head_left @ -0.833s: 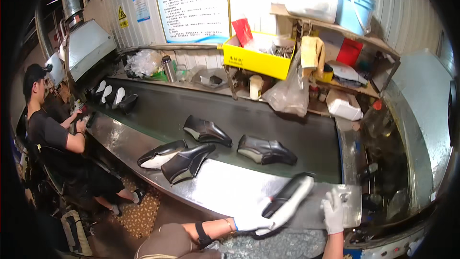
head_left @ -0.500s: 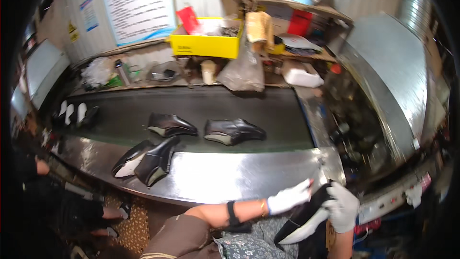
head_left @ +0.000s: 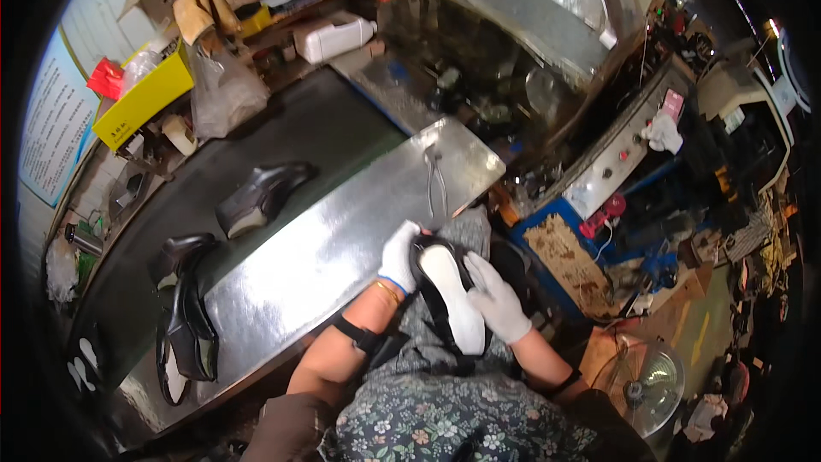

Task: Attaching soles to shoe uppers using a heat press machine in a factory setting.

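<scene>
A black shoe [head_left: 453, 302], its pale underside turned up, lies over my lap against the flowered apron. My left hand [head_left: 399, 255], in a white glove, grips its far end from the left; some fingertips are hidden behind the shoe. Along the right side, my gloved right hand [head_left: 498, 298] holds the shoe with its fingers pressed to the edge of the underside. Pliers [head_left: 437, 186] rest on the metal table edge [head_left: 299, 265], just beyond my left hand.
Black shoes [head_left: 261, 197] stand on the dark belt [head_left: 316, 120], and a black pair [head_left: 190, 334] lies at the table's left. A yellow box [head_left: 145, 98] and a white jug [head_left: 336, 39] are behind. To the right are a machine panel [head_left: 599, 184] and a fan [head_left: 637, 385].
The view has swung to the right. The held shoe has come in front of my body with its underside up. My right hand has shifted along the shoe's side.
</scene>
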`<action>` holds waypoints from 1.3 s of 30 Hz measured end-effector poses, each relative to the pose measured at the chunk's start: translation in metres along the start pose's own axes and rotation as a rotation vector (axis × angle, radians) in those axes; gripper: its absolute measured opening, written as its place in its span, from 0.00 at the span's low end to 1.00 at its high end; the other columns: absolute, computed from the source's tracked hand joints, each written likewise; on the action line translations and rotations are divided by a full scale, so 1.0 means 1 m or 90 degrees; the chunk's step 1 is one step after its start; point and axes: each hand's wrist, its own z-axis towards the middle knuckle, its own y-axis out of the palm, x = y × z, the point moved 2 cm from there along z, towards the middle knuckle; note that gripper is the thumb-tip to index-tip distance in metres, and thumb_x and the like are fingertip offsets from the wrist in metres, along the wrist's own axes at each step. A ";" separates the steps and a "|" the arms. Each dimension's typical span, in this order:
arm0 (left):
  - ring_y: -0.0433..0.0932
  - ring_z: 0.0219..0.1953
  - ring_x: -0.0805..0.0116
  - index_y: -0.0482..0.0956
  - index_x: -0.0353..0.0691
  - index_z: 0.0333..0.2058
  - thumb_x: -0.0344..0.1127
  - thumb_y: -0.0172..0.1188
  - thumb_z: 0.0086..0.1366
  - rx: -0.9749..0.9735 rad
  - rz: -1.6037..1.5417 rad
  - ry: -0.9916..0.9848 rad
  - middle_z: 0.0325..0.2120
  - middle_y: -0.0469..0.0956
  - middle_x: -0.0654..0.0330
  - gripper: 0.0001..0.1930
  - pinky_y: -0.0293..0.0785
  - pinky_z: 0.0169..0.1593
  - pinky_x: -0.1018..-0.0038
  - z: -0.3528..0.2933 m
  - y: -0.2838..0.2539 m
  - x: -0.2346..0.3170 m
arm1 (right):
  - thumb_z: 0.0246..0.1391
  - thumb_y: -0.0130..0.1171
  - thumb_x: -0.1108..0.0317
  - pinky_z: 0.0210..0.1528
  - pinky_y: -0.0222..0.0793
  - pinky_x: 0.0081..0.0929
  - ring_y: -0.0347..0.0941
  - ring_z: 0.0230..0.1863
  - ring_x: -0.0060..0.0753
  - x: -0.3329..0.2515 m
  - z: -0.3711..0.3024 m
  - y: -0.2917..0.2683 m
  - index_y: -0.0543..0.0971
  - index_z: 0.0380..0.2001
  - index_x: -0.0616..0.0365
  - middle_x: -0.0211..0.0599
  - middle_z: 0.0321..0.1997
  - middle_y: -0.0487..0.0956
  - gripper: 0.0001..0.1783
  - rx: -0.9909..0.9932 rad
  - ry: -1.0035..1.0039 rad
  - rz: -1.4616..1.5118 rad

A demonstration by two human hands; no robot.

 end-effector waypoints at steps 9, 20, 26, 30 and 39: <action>0.82 0.49 0.56 0.83 0.41 0.49 0.51 0.53 0.76 0.012 0.001 0.016 0.47 0.85 0.56 0.20 0.76 0.61 0.59 0.037 0.032 -0.031 | 0.49 0.75 0.50 0.79 0.53 0.41 0.53 0.81 0.53 0.042 -0.053 -0.001 0.45 0.80 0.62 0.53 0.82 0.51 0.67 0.035 0.169 -0.179; 0.83 0.52 0.56 0.83 0.33 0.53 0.34 0.58 0.72 -0.311 0.912 0.310 0.47 0.86 0.50 0.16 0.78 0.59 0.65 -0.086 0.004 -0.021 | 0.47 0.66 0.64 0.62 0.66 0.31 0.71 0.59 0.40 -0.027 -0.109 -0.263 0.69 0.65 0.66 0.49 0.59 0.72 0.41 0.465 -0.009 0.090; 0.84 0.44 0.51 0.84 0.37 0.53 0.35 0.54 0.70 -0.347 0.988 0.358 0.39 0.84 0.48 0.17 0.79 0.50 0.62 -0.090 0.002 -0.027 | 0.45 0.70 0.57 0.54 0.71 0.41 0.75 0.49 0.55 -0.088 -0.130 -0.429 0.79 0.57 0.62 0.55 0.43 0.76 0.35 0.745 0.086 -0.556; 0.83 0.46 0.45 0.84 0.36 0.51 0.36 0.58 0.69 -0.354 1.046 0.407 0.41 0.84 0.45 0.16 0.78 0.53 0.57 -0.080 -0.001 -0.036 | 0.49 0.69 0.53 0.61 0.72 0.40 0.76 0.59 0.58 -0.077 -0.136 -0.491 0.73 0.71 0.55 0.61 0.58 0.77 0.45 0.793 0.280 -0.586; 0.82 0.47 0.41 0.84 0.37 0.47 0.37 0.62 0.68 -0.316 1.127 0.478 0.44 0.84 0.43 0.13 0.78 0.54 0.55 -0.074 -0.006 -0.052 | 0.50 0.67 0.48 0.64 0.73 0.51 0.75 0.61 0.65 -0.085 -0.106 -0.474 0.70 0.72 0.40 0.60 0.71 0.66 0.45 0.698 0.454 -0.614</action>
